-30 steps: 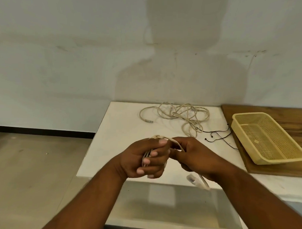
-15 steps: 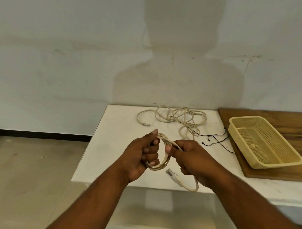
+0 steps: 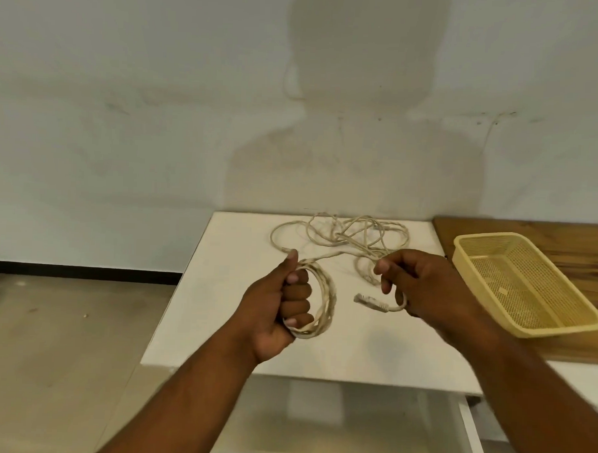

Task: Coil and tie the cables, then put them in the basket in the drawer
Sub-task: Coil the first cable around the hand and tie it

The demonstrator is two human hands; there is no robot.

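Coiled cable (image 3: 327,295) within left fingers (image 3: 297,290)

No text, label, brand, number or sign is legible anywhere.

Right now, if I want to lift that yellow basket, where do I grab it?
Grab the yellow basket by the rims of its two long sides, coming down from above. It sits open side up on the wooden board, and a thick lip runs round the top, so your fingers can probably hook under it. The mesh walls look thin, so holding both sides seems steadier.
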